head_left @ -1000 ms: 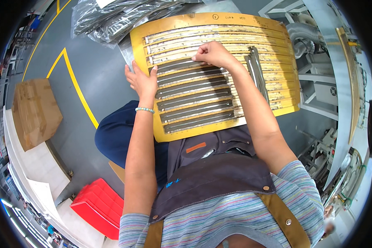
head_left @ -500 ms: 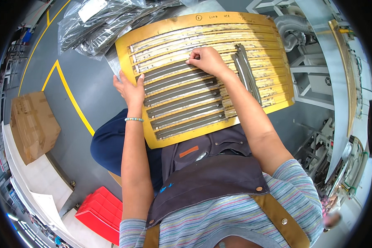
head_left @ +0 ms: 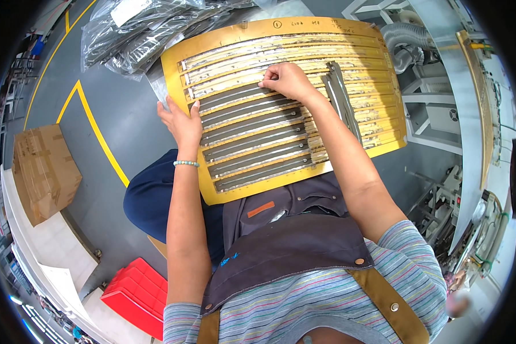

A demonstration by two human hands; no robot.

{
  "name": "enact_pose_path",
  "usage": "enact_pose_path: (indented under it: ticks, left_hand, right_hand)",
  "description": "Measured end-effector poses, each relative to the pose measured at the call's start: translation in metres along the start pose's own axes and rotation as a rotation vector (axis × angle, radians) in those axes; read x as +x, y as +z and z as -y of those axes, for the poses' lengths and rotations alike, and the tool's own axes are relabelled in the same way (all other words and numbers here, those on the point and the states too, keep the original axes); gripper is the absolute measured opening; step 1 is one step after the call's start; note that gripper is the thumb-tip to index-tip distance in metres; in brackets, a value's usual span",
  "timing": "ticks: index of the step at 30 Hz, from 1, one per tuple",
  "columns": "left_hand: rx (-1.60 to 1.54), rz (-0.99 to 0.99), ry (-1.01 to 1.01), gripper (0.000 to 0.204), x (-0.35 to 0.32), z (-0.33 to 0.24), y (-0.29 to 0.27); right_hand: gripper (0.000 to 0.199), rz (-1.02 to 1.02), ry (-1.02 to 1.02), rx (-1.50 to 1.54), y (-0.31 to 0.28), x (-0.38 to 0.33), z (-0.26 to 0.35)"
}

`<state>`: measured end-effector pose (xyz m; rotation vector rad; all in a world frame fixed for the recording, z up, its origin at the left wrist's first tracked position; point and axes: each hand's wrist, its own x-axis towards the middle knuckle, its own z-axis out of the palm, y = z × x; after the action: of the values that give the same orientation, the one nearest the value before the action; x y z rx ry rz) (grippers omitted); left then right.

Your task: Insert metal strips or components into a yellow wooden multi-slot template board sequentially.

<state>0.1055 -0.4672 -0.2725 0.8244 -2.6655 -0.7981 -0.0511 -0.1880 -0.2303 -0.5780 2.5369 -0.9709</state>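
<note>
Grey floor (head_left: 106,129): smooth, marked with yellow lines, filling the left side.
Brown cardboard box (head_left: 47,175): taped, far left.
Red plastic crate (head_left: 135,298): lower left, below and right of the box.
Clear plastic bags (head_left: 143,43): heaped past the board's upper left corner, dark contents inside.
Bare left hand (head_left: 183,127): fingers spread, thumb at the board's left edge.
Flat yellow slotted board (head_left: 252,28): lower edge over the dark apron (head_left: 295,238).
Dark grey zipper-like strips (head_left: 264,176): in the lower left slots, side by side.
Bare right hand (head_left: 286,80): thumb and forefinger pinched together at the uppermost strip; cannot tell whether they grip it.
Loose dark grey strips (head_left: 344,103): bunched across the slots, right of that hand.
Silver ribbed duct (head_left: 407,39): beyond the board's right edge.
</note>
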Motion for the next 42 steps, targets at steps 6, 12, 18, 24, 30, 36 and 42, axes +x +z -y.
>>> enact_pose_path:
  ticks: [6,12,18,24,30,36,42]
  left_hand:
    - [-0.015,-0.002,0.0,0.092,0.0,0.0,0.0]
    - [-0.053,-0.019,-0.009,0.092,-0.005,-0.003,-0.003]
    - [0.092,0.038,0.642,0.061,-0.032,-0.069,-0.003]
    - [0.011,0.333,0.874,0.047,-0.035,-0.1,0.03]
    - [0.063,0.386,1.014,0.049,-0.024,-0.124,0.04]
    - [0.16,0.385,1.088,0.051,-0.024,-0.143,0.052]
    - [0.316,0.335,1.139,0.052,-0.038,-0.157,0.067]
  right_hand:
    - [0.023,0.003,0.021,-0.01,0.002,-0.001,0.002]
    - [0.028,-0.048,-0.006,-0.16,0.005,-0.003,0.015]
    - [0.046,-0.248,-0.083,-0.339,-0.017,-0.027,0.013]
    - [0.037,-0.382,-0.026,-0.337,-0.047,-0.086,-0.014]
    - [0.026,-0.45,0.039,-0.261,-0.058,-0.151,-0.048]
    - [0.021,-0.415,0.085,-0.206,-0.056,-0.177,-0.057]
    - [0.018,-0.441,0.029,-0.243,-0.058,-0.175,-0.046]
